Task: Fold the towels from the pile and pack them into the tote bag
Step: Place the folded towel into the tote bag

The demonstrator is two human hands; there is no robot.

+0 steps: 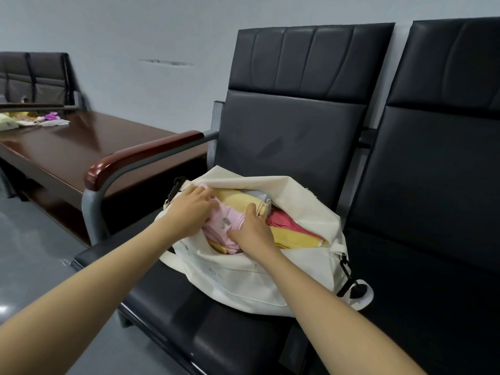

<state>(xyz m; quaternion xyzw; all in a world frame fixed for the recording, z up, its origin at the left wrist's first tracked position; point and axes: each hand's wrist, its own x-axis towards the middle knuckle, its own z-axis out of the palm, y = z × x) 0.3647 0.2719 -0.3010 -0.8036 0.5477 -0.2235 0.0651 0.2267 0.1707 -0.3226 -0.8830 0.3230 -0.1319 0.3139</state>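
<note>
A cream tote bag [251,277] lies open on a black seat. A folded pink towel [232,221] with a small barcode label sits in its mouth. My left hand [193,205] presses on the towel's left side, and my right hand [251,230] grips its right side. Folded yellow towels [295,238], a red towel [284,221] and a pale blue towel [261,197] lie packed beside it inside the bag. A pile of loose towels [35,120], pale yellow, purple and white, rests far left on the brown table.
The bag sits on a row of black padded chairs [433,212] with a wood-topped metal armrest [140,155] at its left. A dark brown table [81,147] stands behind the armrest. Grey floor [35,253] lies lower left, with more chairs at the far left.
</note>
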